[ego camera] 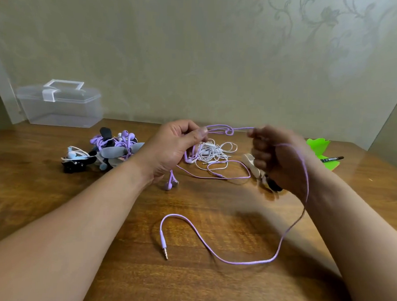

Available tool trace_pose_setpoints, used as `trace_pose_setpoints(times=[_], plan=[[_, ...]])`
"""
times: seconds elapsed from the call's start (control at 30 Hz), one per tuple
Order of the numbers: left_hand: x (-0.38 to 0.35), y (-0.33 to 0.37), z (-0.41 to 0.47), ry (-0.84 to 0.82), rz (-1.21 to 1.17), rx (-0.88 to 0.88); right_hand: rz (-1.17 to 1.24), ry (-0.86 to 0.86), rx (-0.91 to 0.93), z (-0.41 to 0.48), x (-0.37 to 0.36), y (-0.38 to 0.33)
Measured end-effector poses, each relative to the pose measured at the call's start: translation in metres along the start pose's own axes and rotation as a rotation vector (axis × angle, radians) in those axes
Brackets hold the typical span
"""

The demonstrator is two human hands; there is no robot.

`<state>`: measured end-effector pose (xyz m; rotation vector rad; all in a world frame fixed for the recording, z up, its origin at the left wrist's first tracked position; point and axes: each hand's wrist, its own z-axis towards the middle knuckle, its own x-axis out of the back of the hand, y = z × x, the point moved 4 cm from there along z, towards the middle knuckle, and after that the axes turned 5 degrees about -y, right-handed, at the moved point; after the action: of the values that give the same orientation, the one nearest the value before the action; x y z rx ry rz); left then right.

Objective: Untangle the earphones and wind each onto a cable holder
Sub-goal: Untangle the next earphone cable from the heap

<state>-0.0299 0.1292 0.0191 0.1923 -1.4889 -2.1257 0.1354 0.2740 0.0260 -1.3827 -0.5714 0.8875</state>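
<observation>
hands: left hand (pixel 177 147) pinches the purple earphone cable (pixel 244 263), right hand (pixel 275 159) curls round it, both above the table (pixel 52 200) | look: thin, lilac, pulled taut between the hands | count: one knot (pixel 229 130), one plug (pixel 164 249) on the table, two earbuds (pixel 171 184) below the left hand, one white tangle (pixel 213 152) behind

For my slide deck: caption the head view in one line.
The left hand and right hand hold a knotted purple earphone cable above the wooden table; its plug lies on it.

At left, box (pixel 59 106) behind wound earphones (pixel 105 150); loose earphones (pixel 212 152) centre; pen (pixel 331 159) right.
</observation>
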Motion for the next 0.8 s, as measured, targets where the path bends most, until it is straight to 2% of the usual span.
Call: trace_pose_setpoints(times=[0.07,0.17,0.23,0.33,0.47,0.53,0.57,0.63,0.7,0.77,0.8], plan=[[0.001,-0.001,-0.001,-0.013,-0.029,0.024,0.097,0.144,0.092,0.004,0.012,-0.008],[-0.002,-0.004,-0.002,-0.071,-0.061,0.056,0.261,0.194,0.19,0.004,0.016,-0.014],[0.0,-0.005,-0.002,-0.063,-0.084,0.069,0.416,0.194,0.231,-0.001,0.019,-0.02],[0.002,-0.006,-0.003,-0.057,-0.074,0.086,0.63,0.109,0.271,-0.009,0.018,-0.03],[-0.005,-0.005,-0.004,-0.096,-0.093,0.077,0.678,0.101,0.207,-0.01,0.014,-0.029],[-0.006,-0.003,-0.003,-0.106,-0.096,0.068,0.541,0.099,0.139,-0.008,0.011,-0.025],[-0.006,-0.002,-0.003,-0.104,-0.1,0.061,0.39,0.091,0.124,-0.007,0.01,-0.022],[-0.007,0.001,-0.003,-0.09,-0.102,0.039,-0.138,0.087,0.176,-0.008,0.006,-0.019],[-0.007,0.004,-0.003,-0.068,-0.104,0.013,-0.666,-0.039,0.185,-0.015,-0.008,-0.015],[-0.003,0.005,-0.002,-0.013,-0.126,-0.001,-0.913,-0.214,0.12,-0.018,-0.015,-0.006],[0.002,0.005,-0.001,0.028,-0.14,-0.007,-0.946,-0.222,0.114,-0.018,-0.015,-0.006]])
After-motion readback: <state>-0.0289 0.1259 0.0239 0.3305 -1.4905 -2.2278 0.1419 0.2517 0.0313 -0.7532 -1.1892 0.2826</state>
